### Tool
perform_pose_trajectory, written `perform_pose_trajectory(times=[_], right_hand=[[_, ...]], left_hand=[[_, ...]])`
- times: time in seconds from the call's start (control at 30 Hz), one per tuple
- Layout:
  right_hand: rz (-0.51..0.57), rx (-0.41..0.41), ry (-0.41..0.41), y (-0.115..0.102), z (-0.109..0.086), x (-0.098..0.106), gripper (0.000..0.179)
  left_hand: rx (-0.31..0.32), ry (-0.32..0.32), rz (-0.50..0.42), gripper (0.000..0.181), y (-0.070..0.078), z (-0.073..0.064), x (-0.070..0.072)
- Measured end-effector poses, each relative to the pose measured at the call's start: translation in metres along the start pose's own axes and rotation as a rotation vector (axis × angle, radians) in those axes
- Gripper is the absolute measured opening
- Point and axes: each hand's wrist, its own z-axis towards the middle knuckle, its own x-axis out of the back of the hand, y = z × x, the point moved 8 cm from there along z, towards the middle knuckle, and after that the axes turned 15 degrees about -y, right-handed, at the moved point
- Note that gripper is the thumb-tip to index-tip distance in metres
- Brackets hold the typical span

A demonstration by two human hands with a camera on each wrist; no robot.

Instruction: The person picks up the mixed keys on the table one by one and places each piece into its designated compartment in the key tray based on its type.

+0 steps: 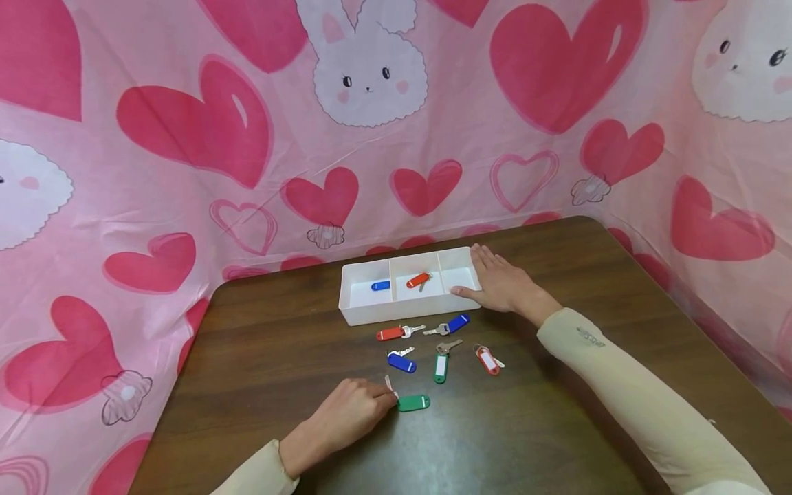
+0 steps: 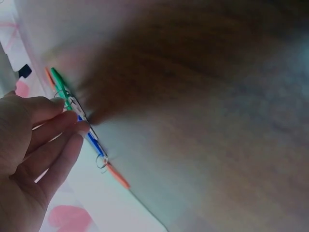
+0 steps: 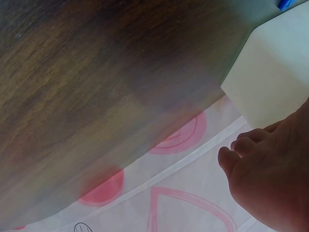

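Note:
My left hand [image 1: 357, 407] is low over the table, its thumb and fingertips pinching the key end of a green key tag [image 1: 413, 403]. A bit of the key [image 1: 388, 380] pokes up past the fingers; the rest of it is hidden. In the left wrist view the green tag [image 2: 57, 77] extends beyond the thumb. At the back, my right hand [image 1: 502, 283] rests on the right end of a white three-compartment box [image 1: 408, 313], fingers stretched along the end and thumb at the front rim. In the right wrist view its fingers lie against the box wall [image 3: 270, 72].
Inside the box, a blue tag [image 1: 380, 285] lies in the left compartment and a red tag [image 1: 418, 280] with a key in the middle one. Before it lie keys with red [image 1: 390, 333], blue [image 1: 458, 323] and green [image 1: 441, 369] tags, among several. A patterned curtain [image 1: 371, 158] hangs behind.

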Motion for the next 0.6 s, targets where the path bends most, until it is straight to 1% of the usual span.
perform_pose_trajectory(times=[0.13, 0.37, 0.47, 0.6], right_hand=[[-0.005, -0.003, 0.003, 0.0, 0.0, 0.001, 0.118], [0.001, -0.002, 0.003, 0.0, 0.0, 0.001, 0.118], [0.006, 0.0, 0.004, 0.0, 0.0, 0.001, 0.118], [0.012, 0.004, 0.003, 0.0, 0.0, 0.0, 0.118]], left_hand=[[0.003, 0.014, -0.018, 0.005, -0.001, 0.0, 0.003], [0.029, 0.029, -0.134, 0.007, -0.006, -0.001, 0.013], [0.055, 0.005, -0.191, 0.009, -0.009, -0.001, 0.014], [0.105, -0.054, -0.331, 0.012, -0.015, 0.0, 0.012]])
